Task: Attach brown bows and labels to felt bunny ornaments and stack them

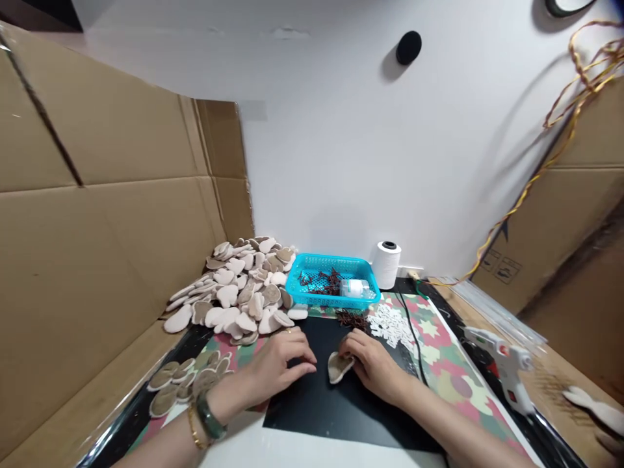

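Two hands: left hand (275, 370) open, fingers released on the black mat (312, 409); right hand (373, 364) fingers clasping the beige heart-shaped piece (340, 367).
One piece's place: on the mat, between both hands.
Nearby: heart-shaped pile (238, 286) at eleven o'clock, blue basket (331, 279) at twelve, white thread spool (387, 264) at one, glue gun (502, 364) at three.

From my remote screen I see a white painted wall (341, 149) w/ a small round black foam-like knob (408, 47) on it. Large brown corrugated cardboard sheets (97, 195) stand at L side, one more brown cardboard panel (550, 221) at R, w/ a twisted yellow cable (580, 97) lying over its top.
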`<move>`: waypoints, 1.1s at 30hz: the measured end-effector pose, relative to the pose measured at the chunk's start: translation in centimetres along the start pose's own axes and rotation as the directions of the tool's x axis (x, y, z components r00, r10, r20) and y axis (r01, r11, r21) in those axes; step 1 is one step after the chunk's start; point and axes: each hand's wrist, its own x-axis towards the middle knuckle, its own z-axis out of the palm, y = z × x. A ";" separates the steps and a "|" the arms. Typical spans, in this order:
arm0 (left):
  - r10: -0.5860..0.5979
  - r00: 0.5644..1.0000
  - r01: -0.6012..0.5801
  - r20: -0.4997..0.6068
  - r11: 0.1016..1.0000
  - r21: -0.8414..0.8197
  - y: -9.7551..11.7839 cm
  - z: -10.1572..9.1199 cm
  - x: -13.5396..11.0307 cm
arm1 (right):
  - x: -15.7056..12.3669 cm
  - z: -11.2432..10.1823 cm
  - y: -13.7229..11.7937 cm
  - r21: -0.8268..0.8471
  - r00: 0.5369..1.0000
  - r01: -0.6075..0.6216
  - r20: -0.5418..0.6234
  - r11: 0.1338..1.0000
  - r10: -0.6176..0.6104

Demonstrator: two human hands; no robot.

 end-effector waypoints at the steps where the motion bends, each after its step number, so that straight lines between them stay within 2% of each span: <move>1: 0.033 0.999 -0.033 0.007 0.999 -0.005 0.2 1.2 0.7 | -0.6 0.0 0.5 0.011 1.000 -0.008 -0.004 1.000 0.008; 4: 0.085 0.996 -0.085 0.003 0.996 -0.016 0.3 4.2 2.2 | -1.5 -0.1 1.3 0.018 0.999 -0.013 -0.041 1.000 0.014; 8: 0.094 0.994 -0.095 -0.053 0.995 -0.014 -0.1 6.0 2.6 | -2.1 -0.8 1.2 0.080 0.990 -0.056 -0.126 0.995 0.066; 14: 0.095 0.981 -0.084 -0.171 0.994 0.072 0.8 6.4 2.9 | -3.1 -0.2 1.1 0.051 0.987 -0.110 -0.108 0.993 0.115; 19: 0.144 0.985 -0.134 -0.091 0.985 0.110 1.1 7.0 3.1 | -3.3 0.5 0.9 0.018 0.986 -0.101 -0.131 0.995 0.103; 27: 0.090 0.990 -0.082 -0.111 0.994 0.072 0.7 7.2 2.8 | -3.8 0.9 1.0 -0.005 0.974 -0.141 -0.181 0.990 0.138; 33: 0.056 0.995 -0.051 -0.086 0.997 0.063 0.9 7.1 2.8 | -3.6 0.6 0.5 -0.056 0.980 -0.156 -0.130 0.986 0.147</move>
